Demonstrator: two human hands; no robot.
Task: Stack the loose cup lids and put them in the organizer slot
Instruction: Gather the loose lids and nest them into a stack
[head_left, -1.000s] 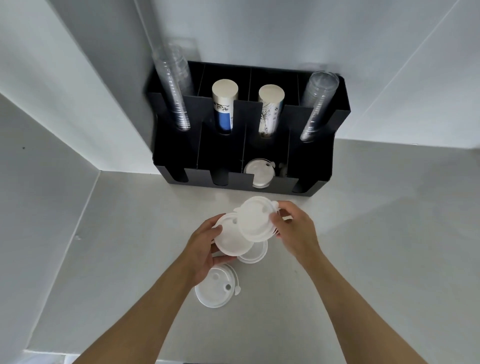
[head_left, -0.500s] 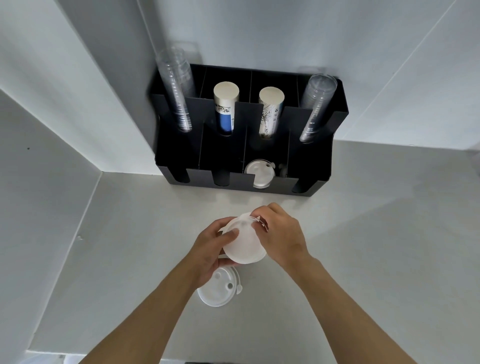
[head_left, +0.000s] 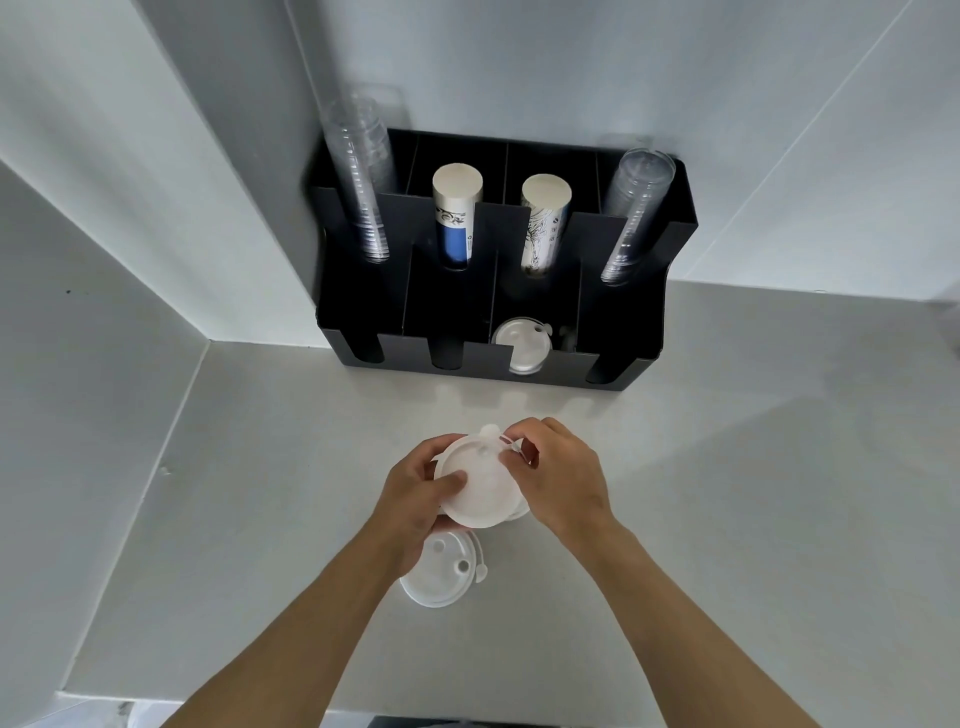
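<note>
Thin white plastic, your lid stack will feel light, flexy and slick: grip the rims, not the tethered plugs. Your left hand and right hand pinch it together; one loose lid lies at 6 o'clock, organizer at 12

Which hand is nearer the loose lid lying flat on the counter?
Left. The left hand sits directly above the loose lid, its wrist overlapping the lid's edge. The right hand is farther off to the right, holding the lid stack.
</note>
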